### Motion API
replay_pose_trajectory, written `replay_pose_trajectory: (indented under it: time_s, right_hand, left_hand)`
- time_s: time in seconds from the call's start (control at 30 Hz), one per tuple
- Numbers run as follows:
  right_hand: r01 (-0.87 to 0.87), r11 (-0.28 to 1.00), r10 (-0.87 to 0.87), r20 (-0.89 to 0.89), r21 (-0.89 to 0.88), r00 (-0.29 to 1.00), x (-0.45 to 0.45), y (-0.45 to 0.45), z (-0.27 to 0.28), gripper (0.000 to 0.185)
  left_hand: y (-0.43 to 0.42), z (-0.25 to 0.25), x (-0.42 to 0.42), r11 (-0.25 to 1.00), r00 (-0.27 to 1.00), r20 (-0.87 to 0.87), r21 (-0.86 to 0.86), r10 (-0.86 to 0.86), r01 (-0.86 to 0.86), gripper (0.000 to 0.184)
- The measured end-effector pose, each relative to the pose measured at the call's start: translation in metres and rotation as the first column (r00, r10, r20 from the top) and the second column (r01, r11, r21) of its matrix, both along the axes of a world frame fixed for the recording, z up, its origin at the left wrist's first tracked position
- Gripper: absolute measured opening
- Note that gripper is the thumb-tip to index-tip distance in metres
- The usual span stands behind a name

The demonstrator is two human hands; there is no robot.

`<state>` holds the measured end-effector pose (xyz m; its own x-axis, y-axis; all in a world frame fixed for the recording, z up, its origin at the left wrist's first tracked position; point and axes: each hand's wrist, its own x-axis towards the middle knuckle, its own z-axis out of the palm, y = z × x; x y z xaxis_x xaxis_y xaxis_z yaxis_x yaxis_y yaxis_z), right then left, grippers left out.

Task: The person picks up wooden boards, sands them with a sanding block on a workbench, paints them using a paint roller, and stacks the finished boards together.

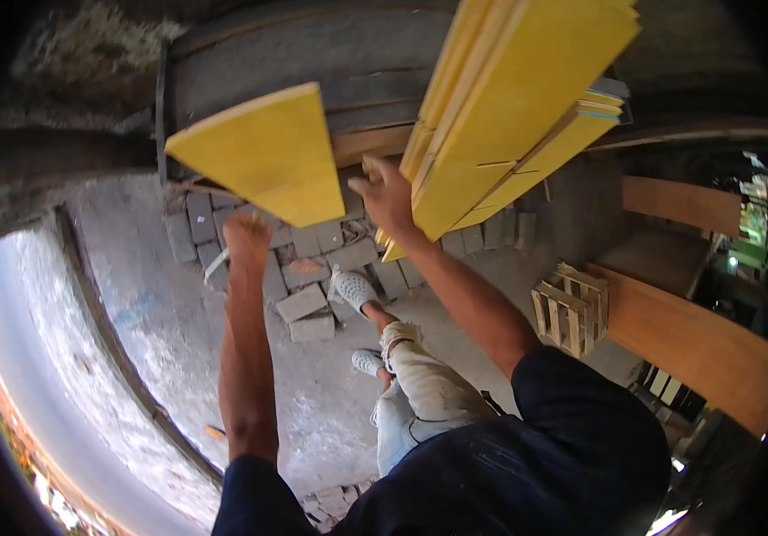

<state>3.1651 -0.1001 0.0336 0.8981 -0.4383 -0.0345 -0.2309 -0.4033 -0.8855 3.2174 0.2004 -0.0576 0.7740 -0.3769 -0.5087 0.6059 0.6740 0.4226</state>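
"Where's the yellow board (268, 156)?"
"Head view: left of the stack (527, 98)."
"Hands?"
"Left hand (248, 236) is curled closed by the board's lower edge; can't tell what it grips. Right hand (386, 196), fingers bent, is at the stack's left side."

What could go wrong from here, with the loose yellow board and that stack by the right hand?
The loose yellow board juts past the bench edge, so a knock might tip it off. The right hand is close beside the yellow stack, which also overhangs; a bump could shift its boards. Grey blocks lie near the feet, a possible trip.
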Motion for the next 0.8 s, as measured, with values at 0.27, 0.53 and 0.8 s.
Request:
replay_pose_trajectory:
  time_s: [0.27, 0.53, 0.8]
  right_hand:
    - [0.447, 0.816, -0.432, 0.130, -0.367, 0.893, -0.103, -0.178, 0.120, 0.040]
    - [-0.041, 0.995, 0.028, 0.133, 0.095, 0.991, -0.041, -0.079, 0.142, 0.032]
    - [-0.248, 0.952, 0.255, 0.019, -0.180, 0.967, 0.063, 0.068, 0.085, 0.046]
  left_hand:
    - [-0.155, 0.199, -0.037, 0.209, 0.789, 0.615, 0.771, -0.001, -0.601, 0.053]
    - [-0.010, 0.182, 0.048, 0.270, 0.777, 0.584, 0.729, 0.234, -0.629, 0.067]
    - [-0.011, 0.177, 0.057, 0.072, 0.810, 0.582, 0.813, -0.070, -0.578, 0.083]
